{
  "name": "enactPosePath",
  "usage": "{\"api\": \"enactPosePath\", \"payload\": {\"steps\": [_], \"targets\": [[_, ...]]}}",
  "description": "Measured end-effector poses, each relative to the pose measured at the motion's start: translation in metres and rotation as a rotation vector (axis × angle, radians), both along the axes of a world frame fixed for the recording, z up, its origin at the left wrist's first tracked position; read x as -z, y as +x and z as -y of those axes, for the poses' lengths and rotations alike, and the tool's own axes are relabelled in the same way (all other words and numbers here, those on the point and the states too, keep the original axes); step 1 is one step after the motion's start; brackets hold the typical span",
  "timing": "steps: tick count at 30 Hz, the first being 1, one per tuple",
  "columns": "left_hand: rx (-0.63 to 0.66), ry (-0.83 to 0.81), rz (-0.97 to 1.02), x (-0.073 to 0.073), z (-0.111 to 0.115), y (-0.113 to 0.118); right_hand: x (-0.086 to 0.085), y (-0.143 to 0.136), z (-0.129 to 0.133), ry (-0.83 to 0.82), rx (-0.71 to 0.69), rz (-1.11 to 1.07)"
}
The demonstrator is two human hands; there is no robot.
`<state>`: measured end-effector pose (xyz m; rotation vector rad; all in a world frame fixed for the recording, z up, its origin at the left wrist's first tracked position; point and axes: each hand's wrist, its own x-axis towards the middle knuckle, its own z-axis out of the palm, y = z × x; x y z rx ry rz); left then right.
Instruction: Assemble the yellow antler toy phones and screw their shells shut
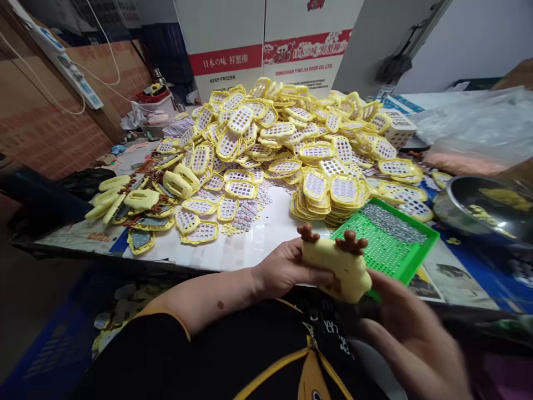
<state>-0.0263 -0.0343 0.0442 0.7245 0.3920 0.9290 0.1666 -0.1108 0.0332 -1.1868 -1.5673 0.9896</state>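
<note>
Your bare left forearm (208,303), marked by a small dark spot (220,305), angles across your front. Your left hand (281,270) is curled in a firm grip, thumb (320,275) pointing right. Your right hand (420,336), motion-blurred, sits lower, fingers (393,294) extended, thumb apart.

Head-worn view — looking forward, downward, close

Before the green perforated tray (387,253), the right grip (416,339) is blurred; beyond the tray, the frame's top crops the printed food cartons (227,28).
</note>
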Motion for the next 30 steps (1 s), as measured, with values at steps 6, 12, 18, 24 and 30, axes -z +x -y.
{"api": "enactPosePath", "payload": {"steps": [6,12,18,24,30], "targets": [[-0.005,0.115,-0.135,0.000,0.007,-0.042,0.018,-0.053,-0.043,0.022,-0.179,-0.026],[-0.134,0.030,-0.115,0.007,0.009,-0.065,0.018,-0.073,-0.049,-0.078,-0.231,-0.014],[-0.164,0.006,-0.151,0.000,0.013,-0.082,0.020,-0.094,-0.056,-0.174,-0.344,-0.093],[-0.265,-0.005,-0.203,-0.002,0.021,-0.099,0.023,-0.112,-0.064,-0.209,-0.485,-0.025],[-0.338,0.016,-0.653,-0.015,0.072,-0.202,0.024,-0.115,-0.069,-0.360,-0.664,0.149]]}}
